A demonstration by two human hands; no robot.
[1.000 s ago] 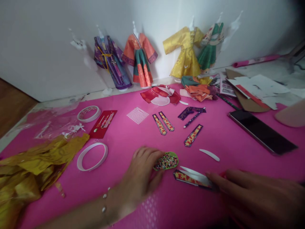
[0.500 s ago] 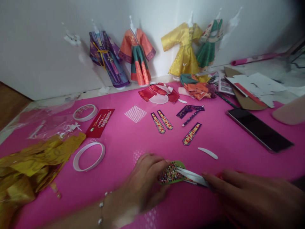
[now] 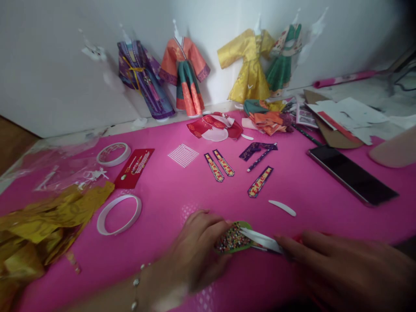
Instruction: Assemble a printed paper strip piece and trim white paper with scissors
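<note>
My left hand (image 3: 198,249), a beaded bracelet at its wrist, pinches a small green-edged piece covered in multicoloured dots (image 3: 231,237). In my right hand (image 3: 344,264) is a pair of scissors (image 3: 261,239), pale blades pointing left with a bit of red handle showing among the fingers. The blades' tips lie over the right part of the dotted piece. Just above them on the pink mat (image 3: 169,195) lie a white curved sliver (image 3: 282,208) and a patterned strip with a studded edge (image 3: 260,182). My fingers hide part of the handles and the piece's left end.
Two tape rolls (image 3: 119,214) and a red card (image 3: 134,168) lie left, near crumpled gold fabric (image 3: 48,229). A phone (image 3: 352,175) rests at right. Small robes on stands, including an orange one (image 3: 185,65), line the wall. Fabric scraps (image 3: 214,126) lie below them.
The view has shifted slightly, so the things on the mat appear a little further left. Both hands keep nearly the same pose, with the scissors still at the dotted piece.
</note>
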